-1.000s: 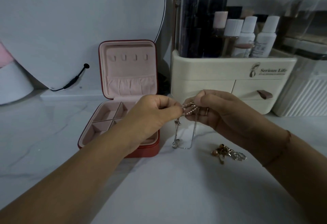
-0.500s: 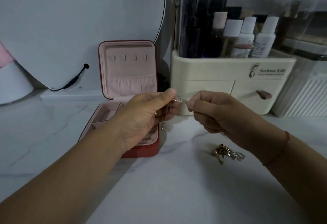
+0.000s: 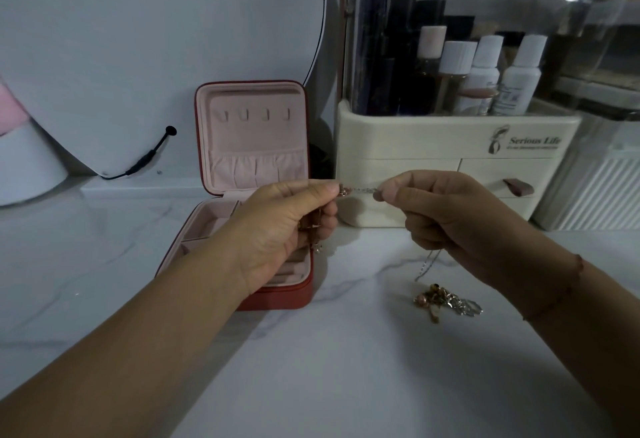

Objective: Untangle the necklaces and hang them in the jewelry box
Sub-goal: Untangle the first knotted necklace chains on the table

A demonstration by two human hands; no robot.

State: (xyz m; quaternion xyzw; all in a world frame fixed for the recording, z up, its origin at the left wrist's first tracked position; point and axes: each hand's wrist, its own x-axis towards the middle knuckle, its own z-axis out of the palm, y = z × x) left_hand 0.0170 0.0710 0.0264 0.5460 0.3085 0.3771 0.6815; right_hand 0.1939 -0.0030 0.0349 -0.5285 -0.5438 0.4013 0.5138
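A thin silver necklace chain (image 3: 362,190) is stretched level between my two hands above the marble counter. My left hand (image 3: 284,226) pinches its left end, with more chain and a small charm hanging inside the palm. My right hand (image 3: 446,216) pinches the right end, and the chain's tail dangles below it. A tangled heap of gold and silver necklaces (image 3: 445,300) lies on the counter under my right wrist. The red jewelry box (image 3: 252,132) stands open behind my left hand, with a row of hooks on its pink lid.
A cream cosmetics organiser (image 3: 450,160) with bottles and drawers stands behind my hands at the right. A round mirror (image 3: 156,39) with a black cable leans at the back left. A white ribbed container (image 3: 602,191) sits at the far right.
My hands have moved apart, pulling the chain taut between them. The loop that hung down between the hands a second ago is gone; the chain now trails under each hand.
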